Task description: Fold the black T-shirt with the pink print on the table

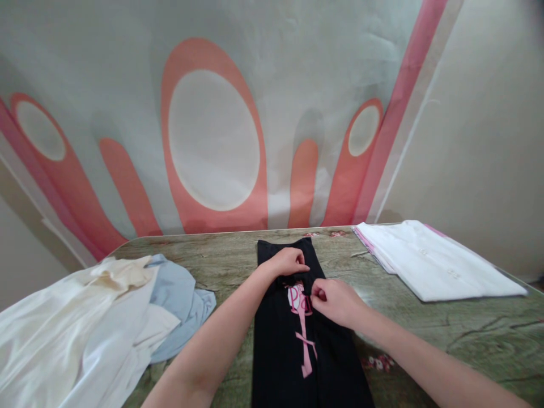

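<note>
A black shirt (pixel 284 351), folded into a long narrow strip, lies lengthwise in front of me, with pink lettering and a pink figure printed along its middle. My left hand (pixel 291 262) reaches over its upper part, fingers curled together on the cloth just above the lettering. Lower and to the right, my right hand (pixel 338 301) pinches the fabric beside the print, thumb and index finger together. Part of the lettering is hidden by a fold of cloth and by my fingers. The shirt's near end runs out of view at the bottom.
At left, cream, white and pale blue clothes (pixel 85 317) lie in a loose heap. A neatly folded stack of white and pink clothes (pixel 442 260) sits at right. The wood-patterned table (pixel 225 255) meets a wall with a coral-patterned covering (pixel 212 136).
</note>
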Available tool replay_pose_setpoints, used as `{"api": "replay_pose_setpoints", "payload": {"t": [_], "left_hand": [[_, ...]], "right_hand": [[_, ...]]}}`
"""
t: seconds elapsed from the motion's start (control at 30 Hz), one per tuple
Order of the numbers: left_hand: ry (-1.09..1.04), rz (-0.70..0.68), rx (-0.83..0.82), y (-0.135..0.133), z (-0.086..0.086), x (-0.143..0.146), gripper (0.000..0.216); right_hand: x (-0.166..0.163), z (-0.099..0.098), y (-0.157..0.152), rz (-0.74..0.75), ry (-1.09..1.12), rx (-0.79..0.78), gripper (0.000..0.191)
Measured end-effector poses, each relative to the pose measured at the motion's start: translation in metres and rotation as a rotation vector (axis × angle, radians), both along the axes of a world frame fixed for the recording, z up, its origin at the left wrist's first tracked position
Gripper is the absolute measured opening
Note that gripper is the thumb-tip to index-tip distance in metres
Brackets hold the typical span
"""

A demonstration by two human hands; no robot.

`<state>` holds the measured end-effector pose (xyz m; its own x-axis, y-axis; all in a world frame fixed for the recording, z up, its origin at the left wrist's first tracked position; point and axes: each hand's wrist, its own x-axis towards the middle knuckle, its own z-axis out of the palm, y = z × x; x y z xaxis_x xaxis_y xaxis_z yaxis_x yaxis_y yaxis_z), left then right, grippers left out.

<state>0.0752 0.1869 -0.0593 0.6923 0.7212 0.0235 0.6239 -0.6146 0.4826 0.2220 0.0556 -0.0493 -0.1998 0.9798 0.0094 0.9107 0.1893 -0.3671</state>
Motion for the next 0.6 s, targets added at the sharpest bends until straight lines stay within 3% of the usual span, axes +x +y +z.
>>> {"api": "replay_pose_setpoints", "payload": {"t": [0.17, 0.27, 0.37, 0.6], "left_hand": [[0.007, -0.004, -0.004, 0.0, 0.0, 0.001, 0.022], [0.004, 0.013, -0.012, -0.001, 0.001, 0.001, 0.022], [-0.003, 0.017, -0.001, -0.001, 0.001, 0.001, 0.022], [-0.001, 0.033, -0.025, -0.002, 0.001, 0.002, 0.022]], "right_hand": [[0.007, 0.022, -0.007, 0.038, 0.0, -0.009, 0.013], [0.005, 0.032, -0.02, 0.203, -0.003, -0.072, 0.011], [-0.001, 0.03, -0.031, 0.359, -0.017, -0.078, 0.015], [-0.004, 0.021, -0.038, 0.498, -0.128, -0.05, 0.02]]}}
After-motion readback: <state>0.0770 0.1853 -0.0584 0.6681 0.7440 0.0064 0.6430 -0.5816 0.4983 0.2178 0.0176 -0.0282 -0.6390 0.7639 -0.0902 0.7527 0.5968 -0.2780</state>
